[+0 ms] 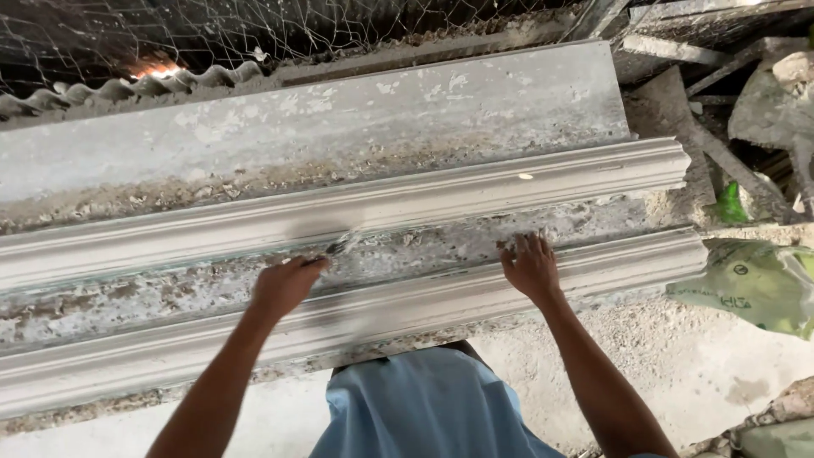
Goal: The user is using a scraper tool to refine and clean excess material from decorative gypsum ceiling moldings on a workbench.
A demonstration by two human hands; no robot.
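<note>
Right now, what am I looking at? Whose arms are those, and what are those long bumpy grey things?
The camera sits on a person's head and looks down, so the two bare arms are that person's own. The long grey things are moulded strips, probably plaster or cement: a far strip and a near strip, lying side by side on a crusty, speckled work surface. The left hand is closed on a small tool, maybe a brush, too blurred to be sure, touching the far strip. The right hand rests flat, fingers spread, by the near strip. A green bag lies to the right.
</note>
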